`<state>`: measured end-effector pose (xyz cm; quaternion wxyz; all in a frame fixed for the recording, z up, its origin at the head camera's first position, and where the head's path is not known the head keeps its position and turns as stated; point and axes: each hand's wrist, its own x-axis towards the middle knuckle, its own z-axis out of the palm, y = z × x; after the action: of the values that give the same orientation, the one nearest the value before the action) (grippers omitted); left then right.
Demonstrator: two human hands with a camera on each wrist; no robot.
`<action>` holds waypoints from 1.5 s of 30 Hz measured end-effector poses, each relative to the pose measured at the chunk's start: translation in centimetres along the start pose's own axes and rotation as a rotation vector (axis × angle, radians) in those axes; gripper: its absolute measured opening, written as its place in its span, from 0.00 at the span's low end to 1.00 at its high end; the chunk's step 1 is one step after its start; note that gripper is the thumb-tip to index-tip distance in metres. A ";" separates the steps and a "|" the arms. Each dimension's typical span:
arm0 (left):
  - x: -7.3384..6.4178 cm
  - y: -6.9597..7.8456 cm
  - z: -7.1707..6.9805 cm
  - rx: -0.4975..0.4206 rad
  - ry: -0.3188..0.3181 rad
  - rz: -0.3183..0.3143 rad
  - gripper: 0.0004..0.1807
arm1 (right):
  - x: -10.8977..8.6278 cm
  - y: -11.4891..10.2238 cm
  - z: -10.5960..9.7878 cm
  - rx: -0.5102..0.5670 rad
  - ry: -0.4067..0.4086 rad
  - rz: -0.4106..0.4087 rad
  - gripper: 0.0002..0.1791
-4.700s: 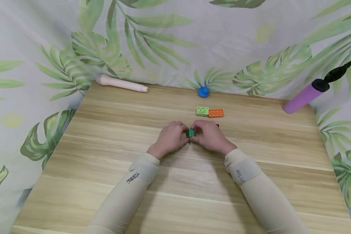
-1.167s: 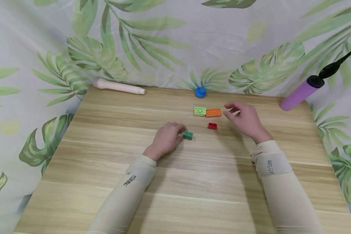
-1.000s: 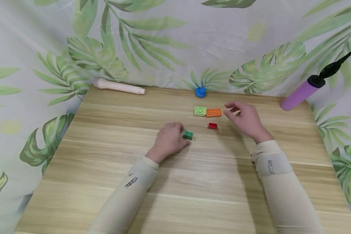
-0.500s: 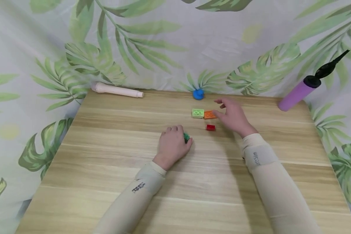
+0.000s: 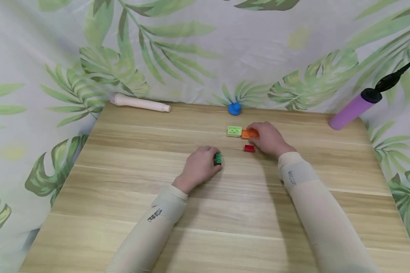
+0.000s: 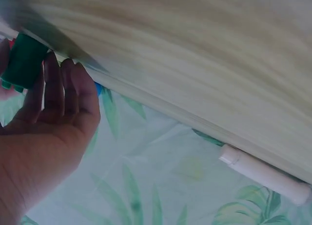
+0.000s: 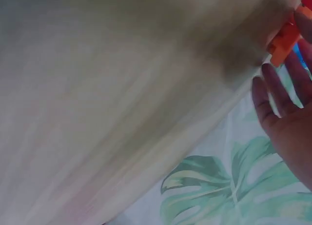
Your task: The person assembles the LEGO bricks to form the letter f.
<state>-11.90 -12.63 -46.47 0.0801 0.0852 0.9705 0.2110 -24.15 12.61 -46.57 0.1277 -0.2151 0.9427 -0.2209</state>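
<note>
Between the thumb and fingers of my left hand (image 5: 198, 165) is a dark green toy building brick (image 5: 218, 159), its studs facing right in the head view. The left wrist view shows the same green brick (image 6: 24, 61) up close at the fingertips. My right hand (image 5: 268, 138) pinches an orange building brick (image 5: 249, 134) across its right part, seen also as the orange brick (image 7: 285, 44) in the right wrist view. A light green brick (image 5: 234, 131) lies hollow side up, just left of the orange one. In front of the right fingers sits a small red brick (image 5: 249, 148).
A blue toy duck (image 5: 235, 109) stands at the back edge of the wooden table (image 5: 140, 182). At the back left lies a pale pink tube-shaped thing (image 5: 141, 103). A purple hand pump (image 5: 350, 112) with a black nozzle stands at the back right, by the leafy cloth.
The green brick, earlier at both hands, then beside the left fingers, is now pinched and turned in the left hand. My right hand went right, then came back left onto the orange brick.
</note>
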 end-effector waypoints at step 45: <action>-0.8 -2.3 -2.5 -0.185 0.046 0.103 0.20 | -3.9 -8.8 1.3 0.146 -0.134 -0.228 0.19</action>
<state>-11.88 -15.83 -45.14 0.0545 0.1224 0.9427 0.3056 -17.19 6.83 -42.97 0.1796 -0.3252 0.8829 -0.2872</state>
